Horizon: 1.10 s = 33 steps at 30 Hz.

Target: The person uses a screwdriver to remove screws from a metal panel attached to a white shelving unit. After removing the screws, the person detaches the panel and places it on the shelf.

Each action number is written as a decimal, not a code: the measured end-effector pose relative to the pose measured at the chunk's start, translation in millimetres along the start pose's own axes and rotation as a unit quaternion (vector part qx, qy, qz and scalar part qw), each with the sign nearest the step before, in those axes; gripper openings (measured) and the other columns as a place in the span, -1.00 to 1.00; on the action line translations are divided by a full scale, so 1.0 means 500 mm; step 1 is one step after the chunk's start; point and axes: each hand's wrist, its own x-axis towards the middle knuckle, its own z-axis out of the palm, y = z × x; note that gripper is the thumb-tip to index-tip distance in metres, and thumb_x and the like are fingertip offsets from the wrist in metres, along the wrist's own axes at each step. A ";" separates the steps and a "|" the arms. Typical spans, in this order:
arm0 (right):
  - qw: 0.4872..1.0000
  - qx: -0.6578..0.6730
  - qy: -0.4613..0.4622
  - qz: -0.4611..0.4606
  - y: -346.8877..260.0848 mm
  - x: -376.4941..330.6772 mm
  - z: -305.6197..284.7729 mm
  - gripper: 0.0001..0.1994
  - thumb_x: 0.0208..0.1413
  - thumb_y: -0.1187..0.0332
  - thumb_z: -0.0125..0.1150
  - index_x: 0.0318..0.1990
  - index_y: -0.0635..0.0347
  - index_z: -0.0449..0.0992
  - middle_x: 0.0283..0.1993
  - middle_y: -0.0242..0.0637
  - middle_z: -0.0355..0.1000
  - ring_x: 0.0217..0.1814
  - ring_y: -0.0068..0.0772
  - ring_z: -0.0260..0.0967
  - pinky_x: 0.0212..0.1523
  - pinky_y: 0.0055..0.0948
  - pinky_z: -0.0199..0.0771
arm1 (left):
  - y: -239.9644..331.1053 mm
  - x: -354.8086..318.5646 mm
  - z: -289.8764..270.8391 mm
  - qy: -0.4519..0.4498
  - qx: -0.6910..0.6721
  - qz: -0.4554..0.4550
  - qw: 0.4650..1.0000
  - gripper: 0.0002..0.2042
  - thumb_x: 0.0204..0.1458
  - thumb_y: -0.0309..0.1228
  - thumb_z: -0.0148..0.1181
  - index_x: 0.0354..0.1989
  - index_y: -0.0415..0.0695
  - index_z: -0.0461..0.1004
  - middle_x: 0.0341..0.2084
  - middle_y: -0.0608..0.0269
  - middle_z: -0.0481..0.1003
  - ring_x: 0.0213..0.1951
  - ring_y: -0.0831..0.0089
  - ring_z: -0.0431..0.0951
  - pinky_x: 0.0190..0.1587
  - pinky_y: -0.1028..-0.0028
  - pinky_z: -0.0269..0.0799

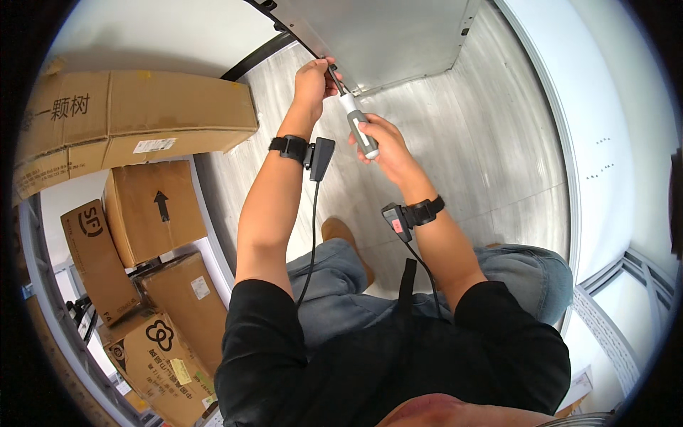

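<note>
My right hand [380, 142] is wrapped round the grey-and-white handle of a screwdriver [361, 128]. The screwdriver slants up and to the left, its metal shaft reaching the lower left edge of a large grey metal panel [384, 39]. Around the shaft near its tip, the fingers of my left hand [313, 85] are curled closed, close against the panel's edge. They hide the very tip and whatever it meets there. Each wrist wears a black strap with a small black device and a cable.
Cardboard boxes [163, 213] are stacked on a rack at the left, and a long carton [181, 110] juts out above them. Under me is a pale wood-look floor [498, 149]. A white wall panel [605, 171] curves along the right. My knees are bent close below my forearms.
</note>
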 end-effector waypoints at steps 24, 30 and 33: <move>0.985 -0.159 0.037 0.054 0.053 0.014 0.016 -0.54 -0.01 0.21 0.24 -0.05 0.29 0.27 -0.15 -0.21 0.33 -0.12 -0.37 0.37 -0.36 -0.32 0.55 | -0.011 -0.014 -0.019 0.014 0.089 0.024 0.996 -0.85 0.11 -0.39 0.10 -0.24 -0.20 0.44 -0.55 0.35 0.45 -0.57 0.59 0.45 -0.47 0.57 0.47; 0.992 -0.035 -0.024 0.118 0.019 0.006 -0.019 -0.58 0.14 0.21 0.06 0.10 0.21 0.28 -0.11 -0.23 0.33 -0.07 -0.34 0.35 -0.18 -0.15 0.55 | -0.015 -0.013 -0.019 -0.007 0.074 0.019 0.997 -0.83 0.17 -0.45 -0.04 -0.13 -0.22 0.40 -0.46 0.25 0.50 -0.49 0.51 0.51 -0.39 0.51 0.50; 0.984 -0.167 0.019 0.061 0.036 0.018 -0.025 -0.59 0.12 0.25 0.09 0.08 0.25 0.30 -0.11 -0.24 0.34 -0.11 -0.34 0.36 -0.27 -0.28 0.57 | -0.014 -0.020 -0.014 -0.004 0.047 0.013 0.999 -0.82 0.18 -0.46 -0.08 -0.10 -0.22 0.38 -0.41 0.22 0.51 -0.44 0.47 0.53 -0.35 0.49 0.50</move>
